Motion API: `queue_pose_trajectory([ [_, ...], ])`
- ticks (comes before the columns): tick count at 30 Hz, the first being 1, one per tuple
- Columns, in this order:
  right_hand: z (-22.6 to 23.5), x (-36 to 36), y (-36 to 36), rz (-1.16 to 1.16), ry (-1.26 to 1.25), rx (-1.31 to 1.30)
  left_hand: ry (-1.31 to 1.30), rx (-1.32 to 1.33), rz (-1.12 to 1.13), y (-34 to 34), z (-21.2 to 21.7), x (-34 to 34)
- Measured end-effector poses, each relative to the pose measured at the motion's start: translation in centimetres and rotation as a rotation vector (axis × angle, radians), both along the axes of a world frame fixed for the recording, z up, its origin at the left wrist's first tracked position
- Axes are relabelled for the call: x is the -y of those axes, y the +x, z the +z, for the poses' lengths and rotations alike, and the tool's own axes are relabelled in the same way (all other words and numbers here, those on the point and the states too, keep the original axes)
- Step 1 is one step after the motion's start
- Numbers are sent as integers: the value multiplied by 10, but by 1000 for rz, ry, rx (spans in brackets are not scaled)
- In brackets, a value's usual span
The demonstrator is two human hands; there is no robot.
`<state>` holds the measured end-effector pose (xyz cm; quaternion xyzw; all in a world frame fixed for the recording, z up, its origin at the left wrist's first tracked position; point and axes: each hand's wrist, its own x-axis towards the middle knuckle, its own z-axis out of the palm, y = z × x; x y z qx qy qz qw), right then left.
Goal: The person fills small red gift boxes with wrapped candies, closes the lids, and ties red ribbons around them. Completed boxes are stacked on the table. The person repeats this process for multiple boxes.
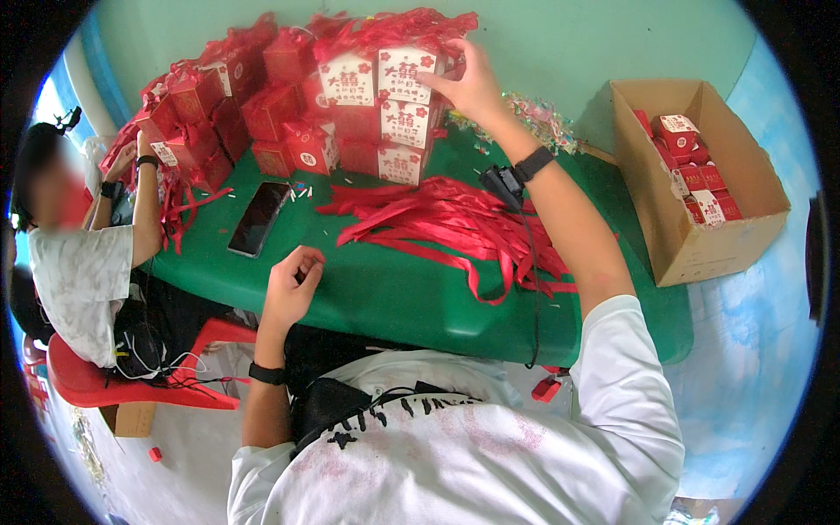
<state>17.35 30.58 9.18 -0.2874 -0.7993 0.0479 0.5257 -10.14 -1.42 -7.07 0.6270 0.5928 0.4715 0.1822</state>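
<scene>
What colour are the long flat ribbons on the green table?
The ribbons are red, clearest in head view.

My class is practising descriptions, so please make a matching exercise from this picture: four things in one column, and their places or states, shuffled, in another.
Things
1. Phone
2. Ribbons
3. Cardboard box
4. Right hand

Places or states
A. Holds small red-and-white boxes
B. At a white-fronted gift box on a stack
C. Lying dark-screened, left of a red heap
D. Heaped loosely on the green table

Pairs: 1-C, 2-D, 3-A, 4-B
</scene>
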Motion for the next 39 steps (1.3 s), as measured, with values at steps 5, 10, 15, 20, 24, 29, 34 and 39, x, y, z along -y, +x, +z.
queue_pose_trajectory([
  [5, 1, 16, 3, -10, 57, -61, 34, 11, -8, 3, 2, -2],
  [10, 28, 15, 36, -83, -33, -92, -73, -44, 9, -1, 3, 0],
  [15, 77, -18, 105, -332, 128, -57, 32, 4, 7, -1, -2, -3],
  [20, 113, -63, 197, -634, -40, 40, 25, 32, 5, 0, 0, 0],
  [24, 121, -81, 309, -866, -230, 165, 36, 35, -11, 0, -1, -7],
  [29, 71, -95, 406, -1090, -476, 404, -19, 48, 60, 1, -2, 6],
  [34, 43, -97, 539, -930, -712, -187, 16, 76, -63, 9, -7, -23],
  [39, 40, -96, 467, -925, -1036, 72, 39, -3, 18, -4, -5, 2],
])
